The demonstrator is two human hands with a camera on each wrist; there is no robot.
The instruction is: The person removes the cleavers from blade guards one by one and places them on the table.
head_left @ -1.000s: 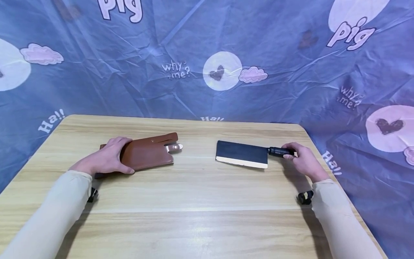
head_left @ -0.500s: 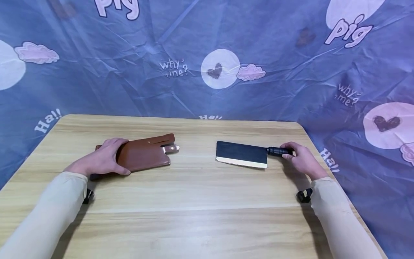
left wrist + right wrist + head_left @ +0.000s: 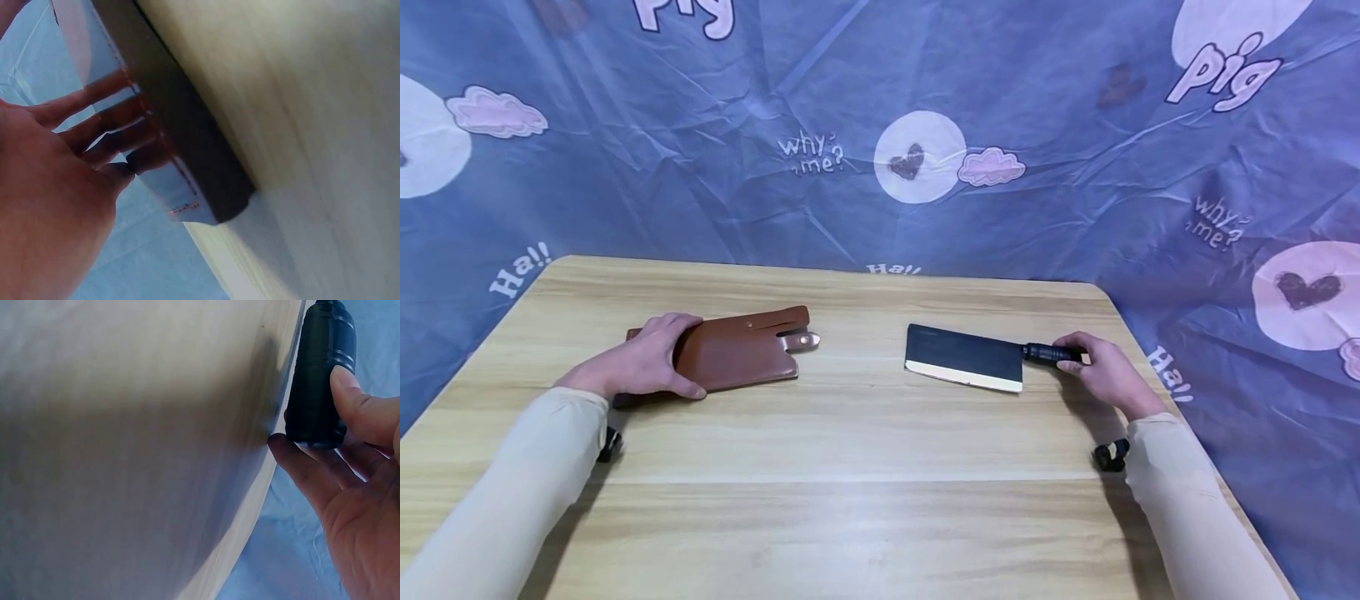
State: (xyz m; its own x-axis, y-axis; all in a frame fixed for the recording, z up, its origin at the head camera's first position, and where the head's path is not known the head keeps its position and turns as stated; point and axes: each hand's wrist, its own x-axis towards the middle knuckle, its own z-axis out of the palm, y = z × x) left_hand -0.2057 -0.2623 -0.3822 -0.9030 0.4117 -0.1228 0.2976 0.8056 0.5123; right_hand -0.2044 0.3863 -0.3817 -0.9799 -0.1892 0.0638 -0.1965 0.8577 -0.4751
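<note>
On the left of the table [image 3: 850,433], a brown leather cleaver sheath [image 3: 741,350] lies flat, its notched end and snap strap [image 3: 802,341] pointing right. My left hand [image 3: 640,358] grips it across the closed end, thumb at the near edge and fingers toward the far edge. The left wrist view shows those fingers against its glossy face. A cleaver [image 3: 966,358] with a dark blade and bright cutting edge lies on the right. My right hand [image 3: 1101,367] pinches the end of its black ribbed handle [image 3: 319,381], thumb on one side and fingers on the other.
A blue printed cloth [image 3: 715,183] hangs behind the table and along its right side. Bare wood lies between the sheath and the cleaver. Black wrist mounts [image 3: 1112,455] sit under both sleeves.
The whole head view shifts slightly. Both hands keep their places on the sheath and the cleaver handle, and neither thing has visibly moved on the table.
</note>
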